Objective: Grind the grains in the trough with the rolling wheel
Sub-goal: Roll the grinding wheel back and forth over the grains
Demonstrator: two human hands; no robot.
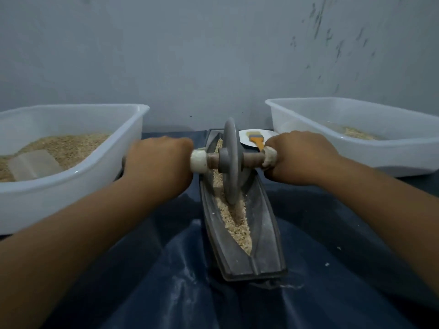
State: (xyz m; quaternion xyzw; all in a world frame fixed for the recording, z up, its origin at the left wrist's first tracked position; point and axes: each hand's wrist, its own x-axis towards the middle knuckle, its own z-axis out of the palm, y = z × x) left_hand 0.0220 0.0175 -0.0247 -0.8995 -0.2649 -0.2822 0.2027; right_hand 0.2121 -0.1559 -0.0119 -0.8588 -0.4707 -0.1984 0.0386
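1. Left hand (158,160): the grip is clenching round the left end of the axle (251,160), fingers curling over the white-wrapped tip.
2. Right hand (300,157): the grip is clenching round the axle's right end in the same manner.
3. Wheel (231,162): a grey disc, standing upright on edge in the trough's groove, its lower rim sitting in the grains.
4. Grains (235,224): pale and crushed, lying along the groove before and behind the wheel.
5. Trough (263,248): a dark, boat-shaped piece, lying lengthwise on a blue cloth (332,293) between the forearms.
6. Left tub (78,184): white plastic, holding grain and a clear scoop (33,163).
7. Right tub (356,129): white plastic, holding a thin layer of grain.
8. Plate (247,138): white, sitting behind the trough, carrying an orange-handled brush (256,138).
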